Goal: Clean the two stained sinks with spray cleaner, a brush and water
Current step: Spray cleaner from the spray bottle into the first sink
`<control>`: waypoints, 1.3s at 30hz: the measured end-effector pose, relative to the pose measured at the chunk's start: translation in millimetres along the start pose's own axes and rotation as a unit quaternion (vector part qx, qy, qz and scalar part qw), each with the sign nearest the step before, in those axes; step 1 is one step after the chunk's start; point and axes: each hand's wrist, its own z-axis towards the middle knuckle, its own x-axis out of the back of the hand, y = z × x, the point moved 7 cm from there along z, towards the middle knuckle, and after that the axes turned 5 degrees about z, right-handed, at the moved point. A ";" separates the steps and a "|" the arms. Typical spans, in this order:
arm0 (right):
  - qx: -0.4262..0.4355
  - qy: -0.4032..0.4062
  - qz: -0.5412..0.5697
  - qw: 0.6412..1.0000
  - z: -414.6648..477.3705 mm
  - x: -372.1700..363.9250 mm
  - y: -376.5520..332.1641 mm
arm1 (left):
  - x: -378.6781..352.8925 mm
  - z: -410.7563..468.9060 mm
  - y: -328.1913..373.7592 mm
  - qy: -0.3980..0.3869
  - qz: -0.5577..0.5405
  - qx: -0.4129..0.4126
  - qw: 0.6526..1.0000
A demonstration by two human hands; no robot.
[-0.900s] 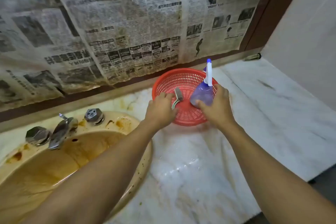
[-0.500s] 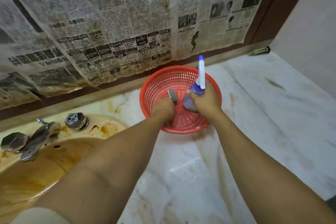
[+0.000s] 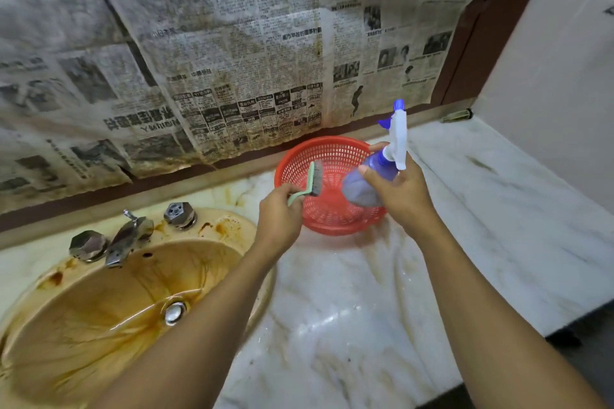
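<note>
A beige sink [image 3: 99, 309] streaked with brown stains fills the lower left, with a chrome drain plug [image 3: 175, 312] in its bowl. My left hand [image 3: 279, 219] grips a green-handled brush [image 3: 310, 181] with grey bristles, raised over the left rim of the red basket [image 3: 332, 219]. My right hand [image 3: 402, 189] holds a purple spray bottle [image 3: 368, 183] with a white and blue trigger head, tilted above the basket. Only one sink shows.
A chrome faucet [image 3: 128, 241] with two knobs stands behind the sink. The white marble counter [image 3: 498, 209] runs right to a pale wall. Stained newspaper [image 3: 232, 60] covers the back wall. A small dark object [image 3: 457, 115] lies in the far corner.
Both hands have lifted out of the basket, the left with the brush and the right with the spray bottle. The view has swung left, showing more of the sink.
</note>
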 end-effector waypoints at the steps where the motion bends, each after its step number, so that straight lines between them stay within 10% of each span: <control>1: 0.005 -0.004 -0.005 1.000 -12.1 1.1 -6.5 | 9.4 -13.5 -3.5 0.008 -0.017 0.002 1.000; 18: -0.103 -0.048 -0.038 0.993 -248.6 -19.0 30.8 | 27.5 -233.1 -125.8 -0.055 -0.092 0.096 0.990; 29: -0.092 -0.064 -0.031 0.993 -254.0 -17.2 56.3 | -0.6 -233.4 -132.9 -0.059 0.172 0.078 0.980; 39: -0.087 -0.078 -0.002 0.993 -258.0 -18.0 47.5 | 36.1 -255.6 -121.6 -0.019 0.103 0.064 0.993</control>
